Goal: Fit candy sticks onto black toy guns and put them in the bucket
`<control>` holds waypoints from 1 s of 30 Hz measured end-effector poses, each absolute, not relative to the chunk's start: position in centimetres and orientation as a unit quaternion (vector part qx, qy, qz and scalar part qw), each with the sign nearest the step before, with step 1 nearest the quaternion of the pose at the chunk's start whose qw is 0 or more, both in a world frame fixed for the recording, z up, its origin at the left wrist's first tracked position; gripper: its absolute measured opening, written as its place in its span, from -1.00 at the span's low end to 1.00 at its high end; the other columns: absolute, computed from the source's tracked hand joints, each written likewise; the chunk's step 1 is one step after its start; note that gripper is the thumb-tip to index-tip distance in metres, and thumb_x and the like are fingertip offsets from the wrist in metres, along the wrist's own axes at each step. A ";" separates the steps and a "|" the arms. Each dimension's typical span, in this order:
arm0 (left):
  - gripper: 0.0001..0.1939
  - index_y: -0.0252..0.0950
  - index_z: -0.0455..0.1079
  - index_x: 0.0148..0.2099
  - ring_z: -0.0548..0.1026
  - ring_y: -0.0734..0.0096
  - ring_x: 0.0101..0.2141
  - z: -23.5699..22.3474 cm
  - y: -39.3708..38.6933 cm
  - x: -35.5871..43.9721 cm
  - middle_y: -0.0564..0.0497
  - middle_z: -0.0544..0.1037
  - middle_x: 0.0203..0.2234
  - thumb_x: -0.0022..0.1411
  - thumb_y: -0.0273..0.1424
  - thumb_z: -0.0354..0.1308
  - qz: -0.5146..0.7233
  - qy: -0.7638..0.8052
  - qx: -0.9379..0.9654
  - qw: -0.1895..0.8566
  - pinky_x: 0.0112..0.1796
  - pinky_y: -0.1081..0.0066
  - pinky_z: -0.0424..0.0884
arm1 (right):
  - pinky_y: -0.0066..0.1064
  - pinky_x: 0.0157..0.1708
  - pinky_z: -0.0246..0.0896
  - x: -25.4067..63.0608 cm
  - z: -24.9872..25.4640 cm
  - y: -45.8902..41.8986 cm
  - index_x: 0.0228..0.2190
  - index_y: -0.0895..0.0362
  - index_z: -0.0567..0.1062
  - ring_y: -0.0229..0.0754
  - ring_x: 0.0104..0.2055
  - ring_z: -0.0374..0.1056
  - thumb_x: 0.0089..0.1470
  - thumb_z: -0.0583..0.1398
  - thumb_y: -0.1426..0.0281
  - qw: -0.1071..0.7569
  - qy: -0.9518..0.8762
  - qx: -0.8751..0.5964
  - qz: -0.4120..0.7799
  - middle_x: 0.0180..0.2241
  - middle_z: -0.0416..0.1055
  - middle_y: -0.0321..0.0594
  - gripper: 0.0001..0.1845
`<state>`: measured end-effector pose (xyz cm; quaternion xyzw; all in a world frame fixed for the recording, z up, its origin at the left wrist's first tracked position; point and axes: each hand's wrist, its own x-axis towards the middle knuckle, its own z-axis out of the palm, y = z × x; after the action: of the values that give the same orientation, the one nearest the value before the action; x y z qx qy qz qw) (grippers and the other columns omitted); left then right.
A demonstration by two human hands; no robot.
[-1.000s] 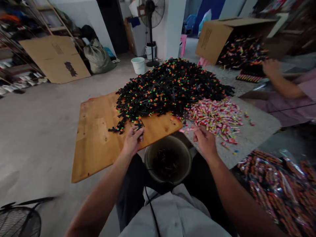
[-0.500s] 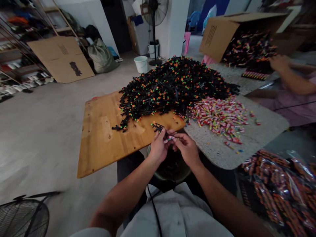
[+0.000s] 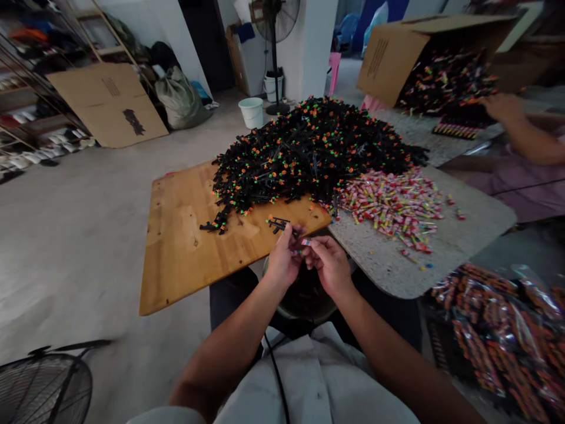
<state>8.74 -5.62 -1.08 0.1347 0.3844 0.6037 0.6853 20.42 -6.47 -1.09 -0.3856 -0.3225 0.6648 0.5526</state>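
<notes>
Head view: the toy [image 3: 279, 224] was clamped between the thumb and fingers of the left hand [image 3: 282, 262], its orange-tipped end pointed away from the palm. A small tube [image 3: 306, 242] was pinched by the fingertips of the right hand [image 3: 332, 268], just beside the left; whether tube and toy touched could not be told, as that spot was hidden by fingers. For good work, it was judged, the toy was best gripped firmly at its near end and the tube pressed only lightly, so that neither was bent. Below both hands the bucket [image 3: 326, 310] was set; beyond the left hand toys were heaped [image 3: 300, 159], and beyond the right, tubes were piled [image 3: 392, 200].
</notes>
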 end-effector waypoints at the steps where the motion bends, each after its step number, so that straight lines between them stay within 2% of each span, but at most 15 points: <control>1: -0.44 -0.22 0.42 -0.05 0.39 0.51 -0.63 -0.9 -5.7 8.9 0.15 0.44 -0.51 0.18 0.11 0.38 0.606 0.381 0.133 0.685 -0.61 0.48 0.33 | -0.48 -0.61 0.22 20.4 -1.1 -6.6 -0.32 0.07 0.51 -0.28 -0.57 0.35 0.02 0.44 0.14 0.550 -0.330 -0.389 0.661 -0.49 0.56 -0.31 -0.67; 5: -0.41 -0.21 0.43 -0.05 0.32 0.55 -0.69 -0.3 -5.7 9.1 0.20 0.34 -0.57 0.10 0.09 0.45 0.616 0.380 0.134 0.677 -0.72 0.54 0.20 | -0.47 -0.62 0.23 20.4 -1.2 -7.2 -0.29 0.06 0.50 -0.28 -0.58 0.35 0.00 0.45 0.14 0.538 -0.345 -0.397 0.659 -0.47 0.57 -0.32 -0.64; 13: -0.44 -0.27 0.45 -0.13 0.44 0.48 -0.60 -0.3 -5.9 8.9 0.14 0.43 -0.52 0.05 0.02 0.51 0.609 0.358 0.189 0.682 -0.66 0.51 0.38 | -0.47 -0.63 0.21 21.0 -1.0 -6.9 -0.32 0.05 0.49 -0.30 -0.61 0.31 0.01 0.45 0.16 0.550 -0.342 -0.382 0.659 -0.49 0.56 -0.34 -0.67; 21: -0.37 -0.28 0.47 0.04 0.38 0.48 -0.68 0.1 -6.3 9.3 0.17 0.40 -0.58 0.12 0.05 0.46 0.593 0.349 0.199 0.698 -0.69 0.46 0.35 | -0.40 -0.53 0.33 21.6 -2.0 -7.1 -0.20 0.02 0.50 -0.24 -0.54 0.40 0.11 0.43 0.13 0.542 -0.426 -0.408 0.599 -0.46 0.57 -0.35 -0.66; 27: -0.41 -0.28 0.47 -0.09 0.38 0.50 -0.67 0.4 -6.3 9.3 0.16 0.41 -0.56 0.07 0.05 0.50 0.593 0.362 0.192 0.693 -0.69 0.47 0.32 | -0.36 -0.42 0.41 21.8 -2.2 -7.4 -0.16 0.01 0.51 -0.22 -0.46 0.45 0.18 0.39 0.13 0.547 -0.478 -0.410 0.552 -0.40 0.58 -0.33 -0.70; 30: -0.43 -0.31 0.47 -0.17 0.39 0.51 -0.64 0.9 -6.4 9.5 0.15 0.42 -0.57 0.02 0.02 0.53 0.601 0.365 0.187 0.686 -0.67 0.49 0.30 | -0.36 -0.39 0.41 21.9 -2.1 -7.5 -0.16 0.02 0.52 -0.22 -0.47 0.44 0.20 0.38 0.13 0.555 -0.494 -0.414 0.526 -0.45 0.54 -0.35 -0.71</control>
<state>9.54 -6.42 0.87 0.1875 0.3649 0.6008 0.6861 21.88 -7.53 -2.09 -0.4140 -0.4937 0.5257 0.5555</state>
